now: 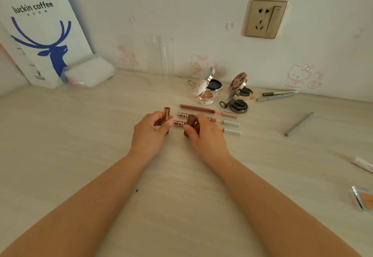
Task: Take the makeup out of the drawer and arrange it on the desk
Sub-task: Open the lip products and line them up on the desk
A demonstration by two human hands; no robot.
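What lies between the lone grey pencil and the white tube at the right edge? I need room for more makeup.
Bare desk, in the head view, between the pencil and the tube.

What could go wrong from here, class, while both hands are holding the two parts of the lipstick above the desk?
1. The left hand holds the uncapped lipstick tube in a fingertip grip; it might slip and mark the desk.
2. The right hand, holding the brown cap, hovers over the lip gloss tubes; a careless move could knock that row askew.
3. The open compacts just behind could get bumped.
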